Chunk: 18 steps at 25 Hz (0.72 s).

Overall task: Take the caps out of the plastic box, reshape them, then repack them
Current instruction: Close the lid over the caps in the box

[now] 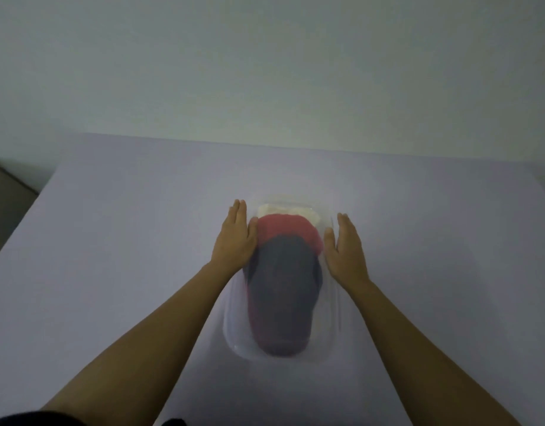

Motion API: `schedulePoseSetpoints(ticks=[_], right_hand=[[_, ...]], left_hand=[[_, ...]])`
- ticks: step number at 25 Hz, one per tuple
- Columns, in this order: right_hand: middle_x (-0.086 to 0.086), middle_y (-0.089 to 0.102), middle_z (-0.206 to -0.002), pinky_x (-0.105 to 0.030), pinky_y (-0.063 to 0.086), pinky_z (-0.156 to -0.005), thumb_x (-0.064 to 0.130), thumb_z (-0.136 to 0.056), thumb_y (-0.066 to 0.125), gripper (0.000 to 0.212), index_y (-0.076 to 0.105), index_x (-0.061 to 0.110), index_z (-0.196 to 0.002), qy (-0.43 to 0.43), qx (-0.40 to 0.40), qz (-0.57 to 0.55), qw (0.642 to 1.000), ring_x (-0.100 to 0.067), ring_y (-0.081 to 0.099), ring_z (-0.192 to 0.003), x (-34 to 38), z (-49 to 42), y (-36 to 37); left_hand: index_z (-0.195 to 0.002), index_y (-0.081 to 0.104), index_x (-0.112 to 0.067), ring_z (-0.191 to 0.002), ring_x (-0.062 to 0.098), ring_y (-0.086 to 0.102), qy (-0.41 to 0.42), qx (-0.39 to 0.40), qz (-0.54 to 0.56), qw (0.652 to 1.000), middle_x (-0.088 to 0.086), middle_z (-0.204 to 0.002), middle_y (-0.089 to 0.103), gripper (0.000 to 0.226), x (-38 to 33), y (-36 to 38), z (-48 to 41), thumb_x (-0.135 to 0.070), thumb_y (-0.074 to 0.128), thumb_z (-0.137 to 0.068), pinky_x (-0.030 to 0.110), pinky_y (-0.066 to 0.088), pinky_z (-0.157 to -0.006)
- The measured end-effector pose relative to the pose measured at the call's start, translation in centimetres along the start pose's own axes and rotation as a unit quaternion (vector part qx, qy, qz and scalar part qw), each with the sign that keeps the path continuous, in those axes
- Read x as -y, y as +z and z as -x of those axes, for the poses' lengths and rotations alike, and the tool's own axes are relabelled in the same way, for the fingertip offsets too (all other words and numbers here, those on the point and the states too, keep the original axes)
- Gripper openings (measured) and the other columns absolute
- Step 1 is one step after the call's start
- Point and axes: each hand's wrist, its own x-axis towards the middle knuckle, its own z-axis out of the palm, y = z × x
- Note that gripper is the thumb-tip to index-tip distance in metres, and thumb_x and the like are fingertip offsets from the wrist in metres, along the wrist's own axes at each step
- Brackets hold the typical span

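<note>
A clear plastic box lies lengthwise in the middle of the table. Inside it are stacked caps: a dark navy cap nearest me, a red cap behind it and a white cap at the far end. My left hand rests flat against the box's left side, fingers straight and together. On the opposite side my right hand is pressed flat against the right wall. Neither hand wraps around anything. The view is blurred.
The table has a pale lilac surface, with a bare wall behind its far edge. A strip of dark floor shows past the left edge.
</note>
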Motion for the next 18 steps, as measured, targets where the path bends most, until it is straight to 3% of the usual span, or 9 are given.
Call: schedulePoseSetpoints(ticks=[5, 8, 12, 15, 18], right_hand=[[-0.007, 0.006, -0.159, -0.032, 0.008, -0.116, 0.032, -0.101, 0.027, 0.054, 0.011, 0.013, -0.149, -0.027, 0.08, 0.036, 0.996, -0.02, 0.008, -0.146, -0.2, -4.1, 1.8], [-0.006, 0.008, -0.159, -0.032, 0.013, -0.115, 0.032, -0.1, 0.034, 0.058, 0.009, 0.014, -0.149, -0.029, 0.067, 0.013, 0.997, -0.02, 0.01, -0.146, -0.8, -4.4, 2.9], [-0.002, 0.019, -0.157, -0.05, 0.015, -0.116, 0.033, -0.098, 0.038, 0.058, 0.014, 0.018, -0.149, -0.023, 0.036, 0.045, 0.998, -0.021, 0.019, -0.144, -1.1, -4.7, 3.4], [0.0, 0.019, -0.157, -0.053, 0.009, -0.114, 0.034, -0.097, 0.039, 0.058, 0.014, 0.023, -0.148, 0.001, 0.04, 0.048, 0.998, -0.021, 0.02, -0.143, -1.1, -4.9, 3.3], [-0.001, 0.02, -0.157, -0.057, 0.015, -0.114, 0.036, -0.096, 0.04, 0.06, 0.015, 0.023, -0.148, -0.002, 0.051, 0.042, 0.998, -0.024, 0.024, -0.142, -1.4, -4.8, 3.3]], left_hand=[[-0.15, 0.006, -0.008, -0.147, 0.022, 0.001, 0.011, 0.026, -0.059, 0.998, 0.008, -0.16, 0.001, 0.055, -0.2, 1.6, -3.6, -0.033, 0.019, -0.102, 0.032, 0.005, -0.117], [-0.15, 0.007, -0.011, -0.147, 0.021, 0.007, 0.004, 0.016, -0.06, 0.998, 0.006, -0.16, 0.004, 0.056, 0.5, 2.6, -3.9, -0.034, 0.021, -0.101, 0.031, 0.009, -0.116], [-0.15, 0.01, -0.011, -0.147, 0.02, 0.01, 0.006, -0.007, -0.055, 0.998, 0.006, -0.16, 0.009, 0.055, 0.6, 3.1, -4.1, -0.032, 0.024, -0.101, 0.029, 0.01, -0.115], [-0.15, 0.01, -0.013, -0.147, 0.02, 0.011, 0.001, -0.002, -0.059, 0.998, 0.005, -0.16, 0.009, 0.055, 0.5, 3.0, -4.3, -0.032, 0.025, -0.1, 0.031, 0.012, -0.115], [-0.15, 0.009, -0.013, -0.147, 0.02, 0.011, -0.012, 0.006, -0.065, 0.998, 0.004, -0.16, 0.007, 0.056, 0.7, 3.1, -4.1, -0.033, 0.025, -0.1, 0.032, 0.013, -0.116]])
